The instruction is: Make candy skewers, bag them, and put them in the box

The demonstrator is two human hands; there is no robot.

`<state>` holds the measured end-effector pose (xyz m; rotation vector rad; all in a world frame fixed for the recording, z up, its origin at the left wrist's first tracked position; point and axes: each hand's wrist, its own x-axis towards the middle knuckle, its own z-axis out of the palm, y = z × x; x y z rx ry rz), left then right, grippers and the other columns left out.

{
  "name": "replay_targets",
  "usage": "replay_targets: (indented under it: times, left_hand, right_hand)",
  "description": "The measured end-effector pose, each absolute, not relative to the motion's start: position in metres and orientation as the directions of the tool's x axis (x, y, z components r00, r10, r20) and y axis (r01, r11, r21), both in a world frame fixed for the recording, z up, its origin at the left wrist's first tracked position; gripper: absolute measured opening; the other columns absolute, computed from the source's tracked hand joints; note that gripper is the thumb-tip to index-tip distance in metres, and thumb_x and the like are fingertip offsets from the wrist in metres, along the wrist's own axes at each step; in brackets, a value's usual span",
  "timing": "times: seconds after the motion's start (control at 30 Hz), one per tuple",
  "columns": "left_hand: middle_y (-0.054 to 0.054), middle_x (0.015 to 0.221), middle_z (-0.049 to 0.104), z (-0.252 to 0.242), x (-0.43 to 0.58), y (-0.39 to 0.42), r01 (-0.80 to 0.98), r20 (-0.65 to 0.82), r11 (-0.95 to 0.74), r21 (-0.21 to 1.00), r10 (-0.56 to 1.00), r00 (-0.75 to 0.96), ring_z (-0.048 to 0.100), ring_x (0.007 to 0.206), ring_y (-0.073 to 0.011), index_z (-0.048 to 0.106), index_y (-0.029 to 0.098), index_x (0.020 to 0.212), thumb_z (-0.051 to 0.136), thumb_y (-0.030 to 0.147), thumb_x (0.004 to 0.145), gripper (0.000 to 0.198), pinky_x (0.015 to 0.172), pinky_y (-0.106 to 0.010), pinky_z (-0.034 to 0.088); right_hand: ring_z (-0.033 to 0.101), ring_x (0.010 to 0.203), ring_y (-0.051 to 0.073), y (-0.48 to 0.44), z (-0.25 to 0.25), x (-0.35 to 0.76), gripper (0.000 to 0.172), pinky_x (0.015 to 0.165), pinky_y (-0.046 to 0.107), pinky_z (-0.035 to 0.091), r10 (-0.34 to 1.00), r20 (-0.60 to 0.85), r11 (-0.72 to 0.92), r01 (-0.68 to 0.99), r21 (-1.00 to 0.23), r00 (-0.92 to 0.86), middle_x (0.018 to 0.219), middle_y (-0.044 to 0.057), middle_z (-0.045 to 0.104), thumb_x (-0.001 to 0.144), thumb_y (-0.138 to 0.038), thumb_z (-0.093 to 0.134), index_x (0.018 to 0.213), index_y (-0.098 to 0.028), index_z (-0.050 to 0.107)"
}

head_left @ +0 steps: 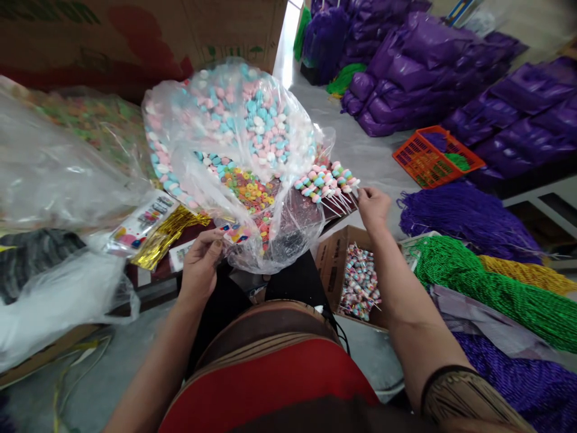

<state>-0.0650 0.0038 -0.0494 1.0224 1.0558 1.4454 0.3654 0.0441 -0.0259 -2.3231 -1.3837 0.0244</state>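
Note:
My left hand (204,260) is closed in a pinch on a small clear wrapper (236,233) printed with coloured dots, in front of the large open plastic bag. My right hand (375,205) pinches at the lower end of a candy skewer (346,178), beside a pile of similar skewers (315,183) with white sticks. Pink, blue and white candies (265,120) fill the back of the plastic bag (198,174). Yellow, red and green candy rings (250,189) lie in its front part. The right fingertips' exact hold is small and hard to see.
Below the table edge stands a cardboard box (329,264) with many wrapped candy sticks (360,282). Gold ties (169,236) and a stack of wrappers (144,221) lie left. An orange crate (415,162), purple bags (406,66) and green bead strands (491,282) occupy the right.

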Motion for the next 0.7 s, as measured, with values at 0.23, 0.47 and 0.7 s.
replay_targets:
  times: [0.23,0.47,0.7]
  left_hand:
    - [-0.002,0.099,0.071,-0.045,-0.062,0.001,-0.250,0.130,-0.139,0.958,0.990,-0.050,0.066,0.097,-0.0150,0.070,0.023,0.081,0.085,0.045,0.076,0.027,0.089,-0.030,0.055]
    - [-0.004,0.096,0.068,-0.039,-0.065,-0.004,-0.205,0.166,-0.160,0.965,0.986,0.012,0.065,0.097,-0.0172,0.070,0.023,0.079,0.083,0.050,0.077,0.030,0.088,-0.033,0.055]
    - [-0.004,0.099,0.068,-0.040,-0.071,-0.006,-0.175,0.275,-0.259,0.950,0.959,0.073,0.065,0.096,-0.0158,0.073,0.024,0.085,0.077,0.041,0.086,0.018,0.086,-0.032,0.053]
  right_hand:
    - [0.060,0.062,0.016,0.005,0.009,0.320,0.019,0.065,0.033,0.051,0.780,0.358,0.092,0.472,-0.877,0.514,0.069,0.002,0.069,0.081,-0.041,0.073,0.085,-0.023,0.078]
    - [0.065,0.070,0.018,-0.045,0.032,0.258,0.011,0.068,0.035,0.053,0.957,0.265,0.207,0.360,-0.910,0.119,0.079,0.002,0.075,0.081,-0.040,0.079,0.083,-0.030,0.081]
    - [0.065,0.065,0.016,-0.046,0.032,0.241,0.015,0.062,0.030,0.051,0.962,0.262,0.269,0.393,-0.880,-0.073,0.074,0.002,0.074,0.084,-0.041,0.076,0.083,-0.027,0.081]
